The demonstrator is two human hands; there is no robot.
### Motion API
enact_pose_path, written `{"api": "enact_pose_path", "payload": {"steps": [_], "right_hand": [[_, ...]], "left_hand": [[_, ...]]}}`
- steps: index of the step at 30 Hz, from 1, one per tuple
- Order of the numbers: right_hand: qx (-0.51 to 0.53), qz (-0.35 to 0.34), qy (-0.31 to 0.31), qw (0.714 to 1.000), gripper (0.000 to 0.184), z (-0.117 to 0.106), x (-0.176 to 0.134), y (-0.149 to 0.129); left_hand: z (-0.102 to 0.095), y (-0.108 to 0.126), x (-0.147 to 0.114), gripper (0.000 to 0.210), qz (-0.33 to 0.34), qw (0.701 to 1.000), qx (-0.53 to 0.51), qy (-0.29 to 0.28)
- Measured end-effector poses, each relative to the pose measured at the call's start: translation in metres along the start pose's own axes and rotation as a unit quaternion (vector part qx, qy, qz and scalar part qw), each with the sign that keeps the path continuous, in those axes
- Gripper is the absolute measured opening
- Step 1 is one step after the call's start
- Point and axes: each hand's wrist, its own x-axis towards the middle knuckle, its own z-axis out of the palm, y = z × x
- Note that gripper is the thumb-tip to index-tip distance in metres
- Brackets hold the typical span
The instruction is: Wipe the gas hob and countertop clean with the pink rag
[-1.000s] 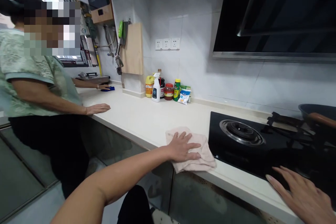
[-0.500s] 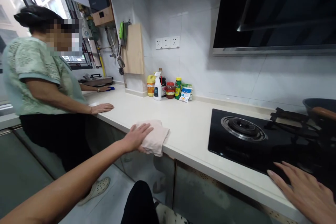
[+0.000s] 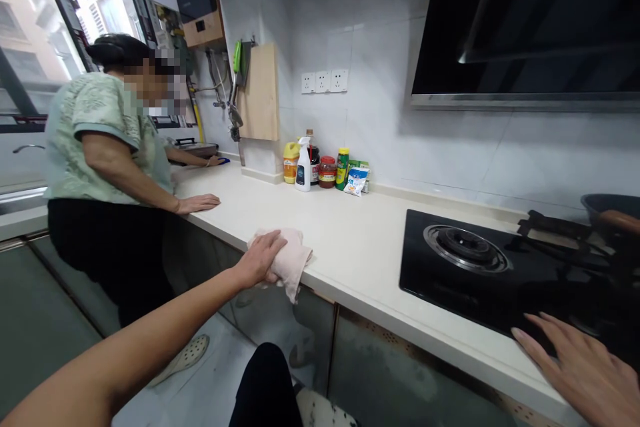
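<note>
A pale pink cloth (image 3: 293,258) lies bunched over the front edge of the white countertop (image 3: 345,240), one corner hanging down. My left hand (image 3: 261,259) grips it from above, fingers curled over its left side. At the lower right, my right hand (image 3: 583,363) rests with spread fingers at the front edge of the black gas stove (image 3: 450,287), holding nothing. Its thumb lies close to the counter edge.
A co-worker (image 3: 110,140) leans over the counter at the left, one hand on a blue cloth (image 3: 225,161). Along the wall stand a white spray bottle (image 3: 303,167), a red-lidded jar (image 3: 327,173) and other bottles and packets. A pan (image 3: 607,207) sits at the far right.
My left hand has drawn the cloth slightly left and gathered it more tightly. My right hand stays by the stove. The co-worker has leaned further forward, and the view has shifted slightly.
</note>
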Motion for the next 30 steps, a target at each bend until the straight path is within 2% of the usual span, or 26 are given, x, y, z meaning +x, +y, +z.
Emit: {"api": "enact_pose_path", "payload": {"steps": [3,8,12,15,18,20,22,24,27,30], "right_hand": [[-0.005,0.012,-0.009,1.0,0.085,-0.003,-0.001,-0.003],[-0.018,0.019,-0.028,0.999,0.085,-0.013,-0.002,-0.014],[-0.036,0.022,-0.039,0.998,0.086,-0.018,-0.001,-0.018],[-0.041,0.022,-0.041,0.998,0.087,-0.018,-0.001,-0.017],[-0.04,0.025,-0.044,0.998,0.085,-0.019,-0.001,-0.017],[-0.04,0.024,-0.042,0.998,0.084,-0.022,-0.001,-0.02],[-0.043,0.026,-0.042,0.998,0.084,-0.025,-0.001,-0.023],[-0.045,0.029,-0.044,0.998,0.085,-0.027,-0.001,-0.025],[-0.045,0.035,-0.043,0.997,0.086,-0.025,-0.002,-0.023],[-0.046,0.023,-0.027,0.998,0.082,-0.019,-0.003,-0.016]], "left_hand": [[0.008,0.008,-0.006,0.083,-0.017,0.999,0.003,0.045],[0.005,0.032,-0.005,0.074,-0.027,0.999,0.01,0.041],[0.006,0.067,0.0,0.069,-0.02,0.999,0.002,0.034],[0.008,0.105,0.005,0.07,-0.01,1.0,-0.006,0.023],[0.012,0.155,0.014,0.074,0.03,0.999,-0.013,0.017],[0.017,0.197,0.023,0.074,0.074,0.997,-0.015,0.035],[0.022,0.246,0.035,0.06,0.128,0.989,-0.012,0.079],[0.028,0.298,0.047,0.041,0.18,0.972,-0.009,0.149],[0.032,0.37,0.064,0.034,0.244,0.938,-0.003,0.246],[0.03,0.416,0.072,0.035,0.276,0.921,0.012,0.275]]}}
